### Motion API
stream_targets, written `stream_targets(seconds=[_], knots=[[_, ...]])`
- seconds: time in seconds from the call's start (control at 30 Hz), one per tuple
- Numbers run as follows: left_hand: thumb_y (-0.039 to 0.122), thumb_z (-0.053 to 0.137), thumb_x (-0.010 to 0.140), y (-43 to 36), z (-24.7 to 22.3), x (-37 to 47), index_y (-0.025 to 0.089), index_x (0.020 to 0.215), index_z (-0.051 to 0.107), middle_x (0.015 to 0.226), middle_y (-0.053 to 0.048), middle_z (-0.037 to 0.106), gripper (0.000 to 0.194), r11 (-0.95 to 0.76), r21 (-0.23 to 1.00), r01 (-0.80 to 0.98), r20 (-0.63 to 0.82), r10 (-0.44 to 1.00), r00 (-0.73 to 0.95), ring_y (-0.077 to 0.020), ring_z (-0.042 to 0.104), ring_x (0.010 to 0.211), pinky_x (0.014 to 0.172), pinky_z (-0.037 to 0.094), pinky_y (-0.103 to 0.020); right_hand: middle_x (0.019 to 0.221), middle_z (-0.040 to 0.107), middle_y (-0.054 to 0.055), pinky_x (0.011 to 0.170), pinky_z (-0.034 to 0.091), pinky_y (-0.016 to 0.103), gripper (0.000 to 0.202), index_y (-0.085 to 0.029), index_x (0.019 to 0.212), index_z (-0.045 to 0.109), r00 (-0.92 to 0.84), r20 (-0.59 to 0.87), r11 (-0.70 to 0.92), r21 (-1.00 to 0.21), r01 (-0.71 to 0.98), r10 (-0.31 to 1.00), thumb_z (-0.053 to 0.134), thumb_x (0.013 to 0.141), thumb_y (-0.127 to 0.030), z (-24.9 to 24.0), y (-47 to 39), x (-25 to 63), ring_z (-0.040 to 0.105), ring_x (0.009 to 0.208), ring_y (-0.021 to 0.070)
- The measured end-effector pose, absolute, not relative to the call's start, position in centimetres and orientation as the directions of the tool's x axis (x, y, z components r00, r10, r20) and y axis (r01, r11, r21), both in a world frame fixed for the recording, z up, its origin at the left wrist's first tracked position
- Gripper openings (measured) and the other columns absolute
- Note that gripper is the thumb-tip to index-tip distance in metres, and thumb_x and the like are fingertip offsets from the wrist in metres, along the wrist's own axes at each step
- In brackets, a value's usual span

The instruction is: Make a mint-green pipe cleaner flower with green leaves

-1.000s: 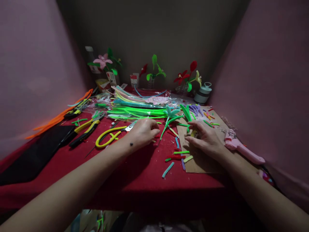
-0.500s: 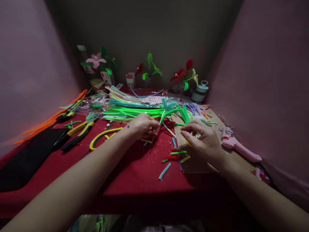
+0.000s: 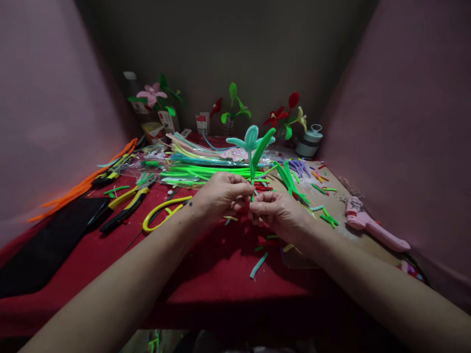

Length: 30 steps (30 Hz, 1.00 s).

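The left hand (image 3: 226,193) and right hand (image 3: 274,211) pinch the bottom of a blue pipe-cleaner flower (image 3: 250,143) above the red tabletop (image 3: 206,269). Its petals (image 3: 251,135) look done; the green leaf (image 3: 262,150) maybe isn't fixed yet.

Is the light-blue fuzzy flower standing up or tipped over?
Upright: the light-blue fuzzy flower stands above the left hand and right hand, which pinch its stem.

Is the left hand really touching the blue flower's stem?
Touching. The head view shows the left hand pinching the stem just below the green leaf.
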<state>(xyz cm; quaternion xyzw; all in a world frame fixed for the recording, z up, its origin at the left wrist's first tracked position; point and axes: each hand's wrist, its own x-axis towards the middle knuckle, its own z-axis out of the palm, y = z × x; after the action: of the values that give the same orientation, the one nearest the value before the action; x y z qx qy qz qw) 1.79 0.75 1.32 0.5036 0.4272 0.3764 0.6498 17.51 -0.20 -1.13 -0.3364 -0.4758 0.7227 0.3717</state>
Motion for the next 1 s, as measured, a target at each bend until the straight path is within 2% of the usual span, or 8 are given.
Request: stream_targets(seconds=[0.17, 0.27, 0.4, 0.53, 0.63, 0.8, 0.9, 1.0], knots=[[0.025, 0.068, 0.068, 0.6, 1.5, 1.2, 0.014, 0.063, 0.05, 0.048, 0.005, 0.049, 0.022, 0.187, 0.969, -0.163, -0.091, 0.879, 0.468, -0.001, 0.031, 0.031, 0.033, 0.02, -0.015, 0.058, 0.066, 0.004, 0.047, 0.038, 0.019, 0.021, -0.012, 0.06, 0.059, -0.638, -0.117, -0.402, -0.857, -0.322, 0.761, 0.077, 0.061, -0.023, -1.4, -0.1, 17.6, 0.055, 0.046, 0.0088], [0.027, 0.069, 0.068, 0.4, 1.5, 1.3, 0.013, 0.061, 0.051, 0.047, 0.005, 0.048, 0.024, 0.179, 0.96, -0.218, -0.051, 0.869, 0.492, -0.0008, 0.03, 0.031, 0.034, 0.022, -0.016, 0.059, 0.066, 0.004, 0.045, 0.038, 0.019, 0.022, -0.012, 0.064, 0.061, -0.708, -0.091, -0.454, -0.822, -0.343, 0.701, 0.077, 0.062, -0.026, -1.7, 0.1, 17.8, 0.055, 0.045, 0.0084], [0.031, 0.071, 0.067, 0.3, 1.1, 1.8, 0.012, 0.062, 0.055, 0.046, 0.005, 0.046, 0.025, 0.168, 0.957, -0.236, -0.041, 0.884, 0.465, -0.0022, 0.035, 0.034, 0.038, 0.03, -0.017, 0.053, 0.063, 0.002, 0.043, 0.037, 0.018, 0.022, -0.012, 0.059, 0.057, -0.634, -0.088, -0.39, -0.85, -0.354, 0.768, 0.076, 0.062, -0.023, -1.7, 0.3, 17.8, 0.053, 0.043, 0.0076], [0.027, 0.074, 0.063, 0.4, 0.4, 2.2, 0.012, 0.062, 0.057, 0.046, 0.003, 0.049, 0.023, 0.155, 0.975, -0.157, -0.083, 0.917, 0.391, -0.0065, 0.045, 0.038, 0.04, 0.035, -0.019, 0.054, 0.063, 0.001, 0.044, 0.037, 0.019, 0.019, -0.013, 0.062, 0.057, -0.565, -0.071, -0.325, -0.873, -0.363, 0.822, 0.075, 0.06, -0.019, -2.1, 0.2, 17.8, 0.053, 0.043, 0.0083], [0.026, 0.074, 0.063, 0.6, 0.1, 2.1, 0.012, 0.058, 0.056, 0.048, 0.001, 0.052, 0.023, 0.145, 0.981, -0.127, -0.088, 0.921, 0.379, -0.0082, 0.048, 0.039, 0.041, 0.036, -0.02, 0.054, 0.063, 0.002, 0.043, 0.038, 0.019, 0.018, -0.013, 0.059, 0.057, -0.627, -0.069, -0.366, -0.859, -0.359, 0.776, 0.074, 0.062, -0.021, -2.4, 0.1, 17.7, 0.054, 0.043, 0.0088], [0.025, 0.073, 0.064, 0.3, 0.0, 1.8, 0.011, 0.063, 0.064, 0.045, 0.004, 0.047, 0.017, 0.103, 0.978, -0.183, -0.009, 0.891, 0.455, -0.006, 0.043, 0.037, 0.04, 0.036, -0.02, 0.053, 0.063, 0.003, 0.042, 0.04, 0.017, 0.018, -0.011, 0.062, 0.063, -0.684, -0.045, -0.389, -0.849, -0.358, 0.728, 0.076, 0.058, -0.023, -2.6, -0.2, 17.7, 0.055, 0.042, 0.0087], [0.028, 0.073, 0.065, -0.2, 0.5, 1.9, 0.011, 0.067, 0.067, 0.047, 0.001, 0.053, 0.018, 0.142, 0.972, -0.188, -0.017, 0.839, 0.543, -0.0104, 0.051, 0.039, 0.041, 0.039, -0.023, 0.054, 0.064, 0.003, 0.041, 0.04, 0.018, 0.022, -0.011, 0.072, 0.066, -0.724, -0.002, -0.388, -0.846, -0.366, 0.69, 0.077, 0.059, -0.026, -2.7, -0.4, 17.8, 0.055, 0.042, 0.0095], [0.029, 0.072, 0.066, -0.6, 0.9, 1.9, 0.011, 0.068, 0.068, 0.052, -0.004, 0.061, 0.019, 0.158, 0.975, -0.159, -0.029, 0.794, 0.607, -0.0147, 0.056, 0.043, 0.044, 0.043, -0.026, 0.057, 0.065, 0.003, 0.043, 0.042, 0.019, 0.023, -0.012, 0.072, 0.066, -0.772, 0.002, -0.418, -0.84, -0.347, 0.636, 0.077, 0.06, -0.028, -2.8, -0.5, 18.0, 0.056, 0.043, 0.0102]])
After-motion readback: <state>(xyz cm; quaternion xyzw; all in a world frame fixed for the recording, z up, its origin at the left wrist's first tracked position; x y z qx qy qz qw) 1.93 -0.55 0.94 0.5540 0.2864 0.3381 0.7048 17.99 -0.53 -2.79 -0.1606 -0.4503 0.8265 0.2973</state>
